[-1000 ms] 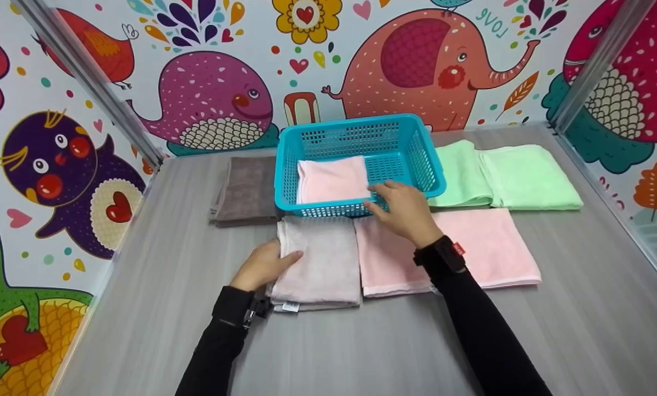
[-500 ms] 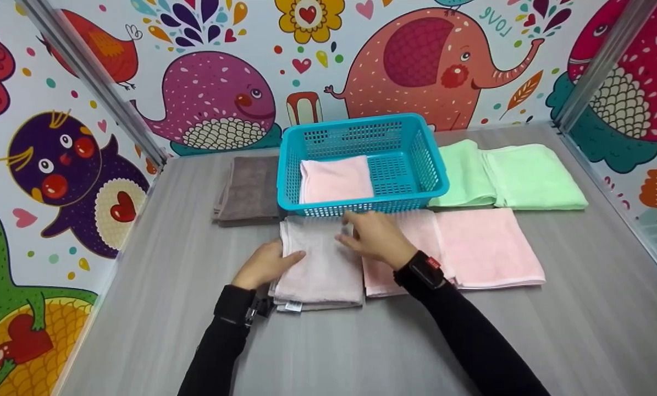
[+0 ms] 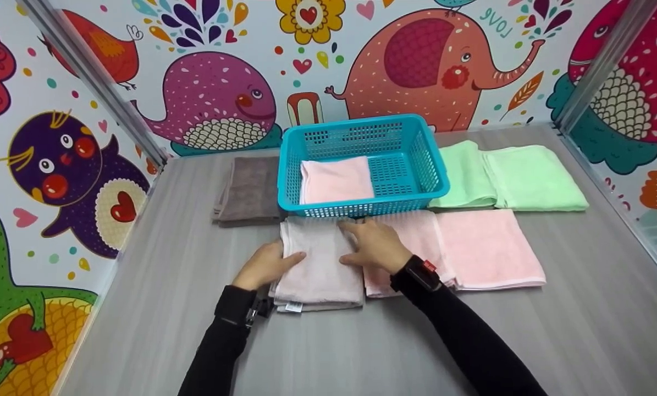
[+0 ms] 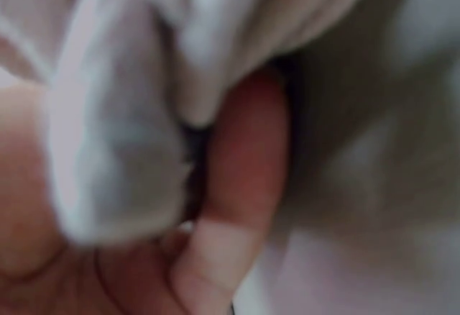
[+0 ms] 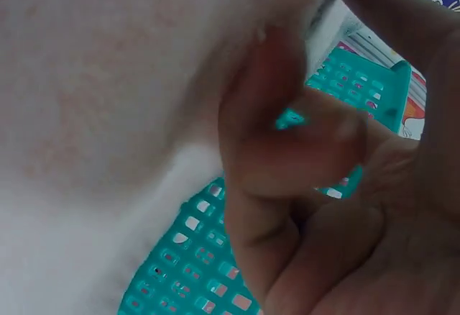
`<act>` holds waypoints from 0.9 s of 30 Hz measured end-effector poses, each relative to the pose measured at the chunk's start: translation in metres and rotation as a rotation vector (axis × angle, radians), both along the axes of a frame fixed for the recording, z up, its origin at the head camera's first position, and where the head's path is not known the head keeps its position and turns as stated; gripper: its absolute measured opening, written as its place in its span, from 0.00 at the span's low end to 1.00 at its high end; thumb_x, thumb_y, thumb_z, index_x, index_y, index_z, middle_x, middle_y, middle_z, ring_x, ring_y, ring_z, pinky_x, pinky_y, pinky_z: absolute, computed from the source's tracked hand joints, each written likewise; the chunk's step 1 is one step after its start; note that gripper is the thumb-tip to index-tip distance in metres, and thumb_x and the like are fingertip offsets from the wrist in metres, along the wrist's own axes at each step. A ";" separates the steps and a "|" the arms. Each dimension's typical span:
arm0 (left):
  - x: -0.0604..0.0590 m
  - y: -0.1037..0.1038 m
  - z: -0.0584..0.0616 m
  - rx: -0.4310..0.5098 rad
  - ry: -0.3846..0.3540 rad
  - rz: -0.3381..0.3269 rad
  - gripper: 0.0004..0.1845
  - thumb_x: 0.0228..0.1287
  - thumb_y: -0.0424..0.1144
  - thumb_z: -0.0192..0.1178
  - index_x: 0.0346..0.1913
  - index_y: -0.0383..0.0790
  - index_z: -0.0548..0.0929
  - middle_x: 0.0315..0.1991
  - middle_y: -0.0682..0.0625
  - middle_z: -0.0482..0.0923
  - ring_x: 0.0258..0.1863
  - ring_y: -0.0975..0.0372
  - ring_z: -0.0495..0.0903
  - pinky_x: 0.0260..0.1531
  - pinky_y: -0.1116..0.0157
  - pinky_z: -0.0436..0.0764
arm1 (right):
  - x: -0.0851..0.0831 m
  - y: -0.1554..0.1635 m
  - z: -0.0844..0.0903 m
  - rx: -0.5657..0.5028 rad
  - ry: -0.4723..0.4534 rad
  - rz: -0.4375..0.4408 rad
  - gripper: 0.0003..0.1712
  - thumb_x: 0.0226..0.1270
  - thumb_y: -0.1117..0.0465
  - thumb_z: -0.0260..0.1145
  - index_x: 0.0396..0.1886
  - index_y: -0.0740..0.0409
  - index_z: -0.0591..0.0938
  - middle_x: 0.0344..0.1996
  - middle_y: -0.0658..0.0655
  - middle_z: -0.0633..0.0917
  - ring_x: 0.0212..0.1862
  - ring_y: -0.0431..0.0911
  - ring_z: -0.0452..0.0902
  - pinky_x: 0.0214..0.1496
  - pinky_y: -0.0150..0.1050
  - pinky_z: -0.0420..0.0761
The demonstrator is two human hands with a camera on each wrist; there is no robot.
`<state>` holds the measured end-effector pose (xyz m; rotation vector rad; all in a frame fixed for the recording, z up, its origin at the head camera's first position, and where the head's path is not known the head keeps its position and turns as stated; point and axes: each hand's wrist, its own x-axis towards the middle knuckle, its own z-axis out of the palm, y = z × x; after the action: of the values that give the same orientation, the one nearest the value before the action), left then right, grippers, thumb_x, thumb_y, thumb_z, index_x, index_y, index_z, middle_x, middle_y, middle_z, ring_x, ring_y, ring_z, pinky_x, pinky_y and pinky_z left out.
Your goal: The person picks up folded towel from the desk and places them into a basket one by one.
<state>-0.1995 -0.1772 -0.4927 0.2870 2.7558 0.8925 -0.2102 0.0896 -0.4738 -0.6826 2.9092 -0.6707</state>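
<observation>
A folded greyish-pink towel (image 3: 323, 264) lies in front of the basket, a white tag at its near edge. My left hand (image 3: 266, 267) grips its left edge, thumb on top and fingers underneath; the left wrist view shows the blurred towel fold (image 4: 118, 135) between thumb and fingers. At the towel's far right part is my right hand (image 3: 376, 245), index finger and thumb spread apart over the cloth. In the right wrist view its bent fingers (image 5: 266, 157) are close against the towel (image 5: 93, 99); a firm hold is not visible.
A turquoise basket (image 3: 361, 208) holds a folded pink towel (image 3: 336, 179). Dark grey towels (image 3: 251, 190) lie left of it, green towels (image 3: 534, 176) right. Pink towels (image 3: 487, 250) lie beside the greyish-pink one. Printed walls (image 3: 317, 60) bound the table (image 3: 394, 352).
My right hand has moved left and down from the basket's front rim to the greyish-pink towel. The left hand keeps its grip in the same place. The camera view has shifted slightly.
</observation>
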 end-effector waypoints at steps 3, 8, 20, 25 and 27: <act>0.000 0.001 0.000 -0.007 0.009 -0.007 0.26 0.74 0.52 0.62 0.57 0.29 0.82 0.51 0.33 0.86 0.52 0.45 0.85 0.56 0.45 0.80 | 0.000 -0.001 -0.001 -0.013 -0.016 0.009 0.48 0.51 0.47 0.85 0.72 0.54 0.76 0.39 0.61 0.88 0.40 0.53 0.80 0.43 0.54 0.82; 0.000 0.001 0.000 -0.033 0.027 -0.009 0.24 0.73 0.50 0.63 0.51 0.28 0.84 0.45 0.35 0.87 0.45 0.48 0.85 0.50 0.46 0.81 | -0.001 -0.002 -0.004 -0.068 -0.068 0.054 0.49 0.53 0.52 0.84 0.75 0.54 0.73 0.59 0.62 0.86 0.51 0.55 0.83 0.57 0.57 0.82; -0.001 0.003 -0.002 -0.031 0.069 -0.034 0.20 0.74 0.47 0.63 0.50 0.29 0.84 0.45 0.33 0.86 0.49 0.42 0.85 0.53 0.44 0.81 | -0.002 -0.005 -0.003 -0.114 -0.094 0.105 0.45 0.55 0.61 0.79 0.73 0.64 0.73 0.63 0.64 0.83 0.40 0.50 0.78 0.54 0.52 0.83; 0.000 0.003 0.002 -0.024 0.069 -0.045 0.20 0.74 0.47 0.63 0.52 0.30 0.83 0.47 0.33 0.86 0.51 0.42 0.85 0.54 0.44 0.80 | -0.003 -0.004 -0.001 -0.136 -0.077 0.119 0.39 0.53 0.63 0.77 0.67 0.65 0.78 0.45 0.61 0.87 0.33 0.47 0.73 0.39 0.45 0.79; 0.000 0.003 0.004 -0.022 0.070 -0.057 0.21 0.74 0.47 0.63 0.53 0.30 0.83 0.48 0.34 0.86 0.52 0.42 0.85 0.55 0.44 0.80 | -0.003 -0.003 0.001 -0.153 -0.082 0.123 0.37 0.52 0.64 0.76 0.65 0.66 0.79 0.41 0.60 0.86 0.32 0.46 0.72 0.36 0.42 0.76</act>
<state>-0.1996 -0.1740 -0.4888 0.3984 2.8044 0.8523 -0.2128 0.0865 -0.4731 -0.8219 2.7357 -0.8902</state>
